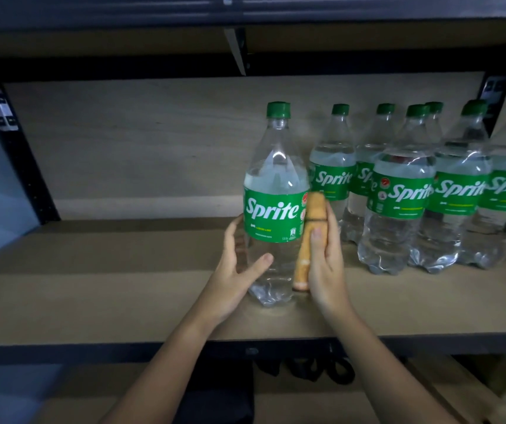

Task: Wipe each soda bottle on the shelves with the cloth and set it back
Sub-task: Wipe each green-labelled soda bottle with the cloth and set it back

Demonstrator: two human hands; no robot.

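Note:
A clear Sprite bottle (271,203) with a green cap and green label stands upright on the wooden shelf (123,286), left of the other bottles. My left hand (239,270) cups its lower left side, fingers behind it and thumb across the front. My right hand (325,264) presses a folded orange-tan cloth (308,240) flat against the bottle's right side, thumb on the cloth. Several more Sprite bottles (404,191) stand grouped on the right of the shelf.
The shelf's left half is bare wood. A dark metal upright (16,154) rises at the left and another at the back right (494,99). The shelf above (245,41) hangs low over the caps. A lower shelf (306,402) holds dark objects.

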